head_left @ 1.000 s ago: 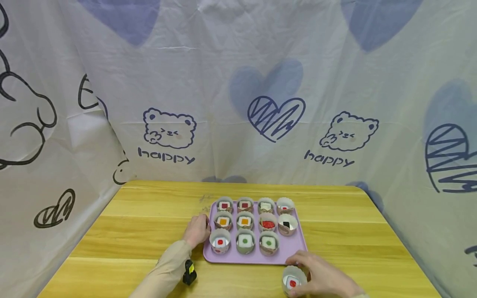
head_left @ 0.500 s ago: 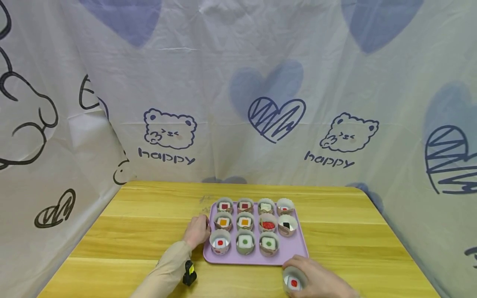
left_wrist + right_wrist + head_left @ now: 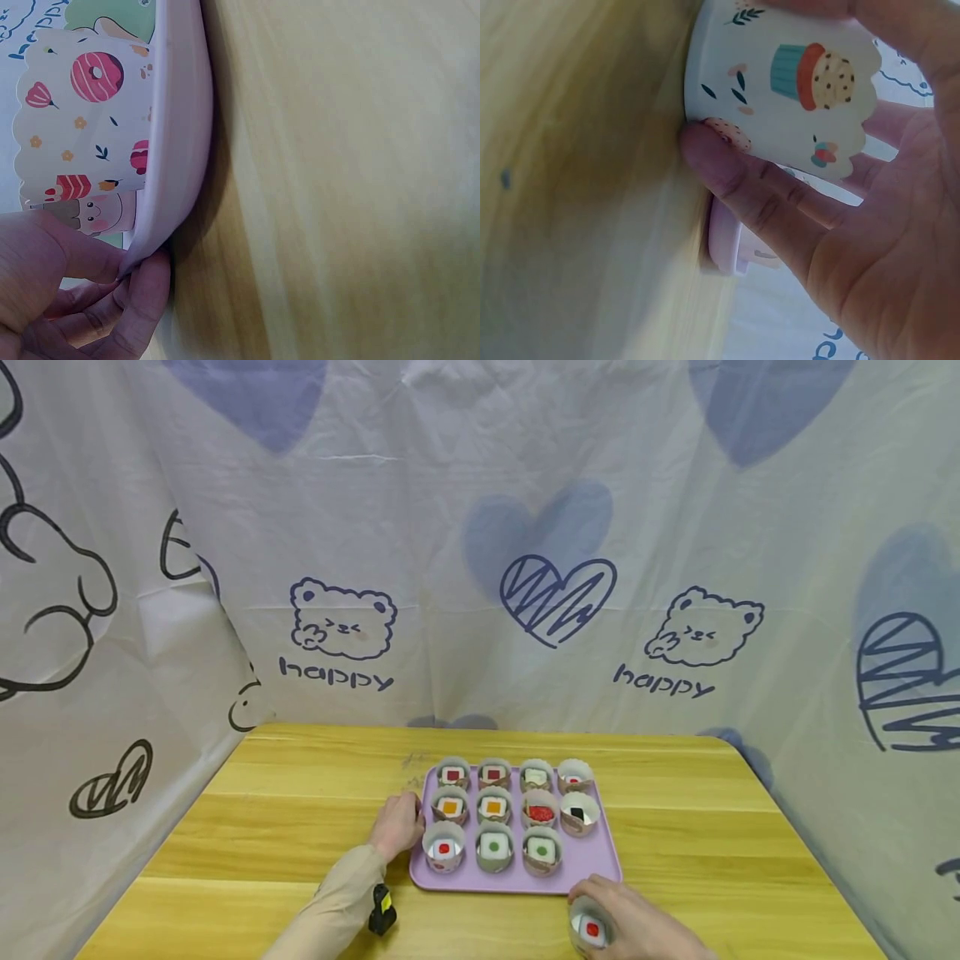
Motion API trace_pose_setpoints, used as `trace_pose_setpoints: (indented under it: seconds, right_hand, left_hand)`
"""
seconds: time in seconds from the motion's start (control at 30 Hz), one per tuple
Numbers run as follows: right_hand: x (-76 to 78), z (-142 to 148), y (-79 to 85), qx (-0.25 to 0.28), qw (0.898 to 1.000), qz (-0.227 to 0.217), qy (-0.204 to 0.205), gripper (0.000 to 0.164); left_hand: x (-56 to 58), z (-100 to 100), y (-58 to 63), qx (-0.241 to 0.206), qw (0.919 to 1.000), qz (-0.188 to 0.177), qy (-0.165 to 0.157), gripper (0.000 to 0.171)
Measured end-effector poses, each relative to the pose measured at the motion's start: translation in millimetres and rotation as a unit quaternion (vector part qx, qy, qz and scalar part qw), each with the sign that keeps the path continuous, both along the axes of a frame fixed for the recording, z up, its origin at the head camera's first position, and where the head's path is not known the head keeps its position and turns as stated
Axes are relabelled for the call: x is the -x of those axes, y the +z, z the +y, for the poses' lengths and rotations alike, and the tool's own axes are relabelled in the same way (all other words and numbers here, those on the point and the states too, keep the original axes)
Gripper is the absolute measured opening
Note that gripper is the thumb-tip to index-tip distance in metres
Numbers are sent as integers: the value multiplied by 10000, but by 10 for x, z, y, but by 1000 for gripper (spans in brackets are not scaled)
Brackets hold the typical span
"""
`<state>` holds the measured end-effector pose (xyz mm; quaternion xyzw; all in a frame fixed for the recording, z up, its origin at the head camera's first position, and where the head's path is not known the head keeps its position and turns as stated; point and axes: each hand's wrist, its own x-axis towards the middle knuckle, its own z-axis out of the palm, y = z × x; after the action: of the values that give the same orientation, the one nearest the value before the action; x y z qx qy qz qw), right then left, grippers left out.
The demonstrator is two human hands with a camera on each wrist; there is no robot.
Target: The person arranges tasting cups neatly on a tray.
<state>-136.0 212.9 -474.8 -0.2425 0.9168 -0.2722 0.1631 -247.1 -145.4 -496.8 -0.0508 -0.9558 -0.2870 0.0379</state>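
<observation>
My left hand [image 3: 397, 825] pinches the left rim of a lilac tray [image 3: 592, 864]; in the left wrist view its thumb and fingers close on that rim [image 3: 180, 112]. In front of the tray's right corner, my right hand [image 3: 641, 922] grips a scalloped paper baking cup [image 3: 587, 914]. Inside that cup lies a white square piece with a red top [image 3: 592, 930]. The right wrist view shows the cup's printed side [image 3: 795, 82], with the thumb along it and the other fingers partly hidden behind. Its base is close to the tabletop.
Several similar cups stand on the tray in rows, among them a green-dotted one [image 3: 542, 850] and one with a black piece [image 3: 577, 814]. The front right part of the tray is bare. A printed cloth [image 3: 450, 543] hangs behind the wooden table [image 3: 300, 793].
My right hand has shifted slightly left and closed further around the cup, which has turned a little in its grip. My left hand has stayed on the tray's rim.
</observation>
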Motion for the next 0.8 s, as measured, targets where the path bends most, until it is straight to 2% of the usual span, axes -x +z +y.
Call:
trace_pose_setpoints:
  seconds: [0.5, 0.6, 0.73, 0.8]
  right_hand:
    - [-20, -10, 37, 390, 9961, -664, -420, 44]
    - [-16, -2, 52, 372, 9965, -590, -468, 47]
    - [-12, 13, 72, 206, 9989, -92, -418, 51]
    - [-8, 25, 81, 238, 9989, 18, -416, 54]
  left_hand:
    - [0, 5, -27, -21, 10000, 42, 38, 5]
    - [1, 5, -28, -12, 10000, 55, 42, 5]
    - [5, 4, -19, 9, 10000, 0, 53, 4]
    - [10, 5, -17, -6, 10000, -44, 50, 4]
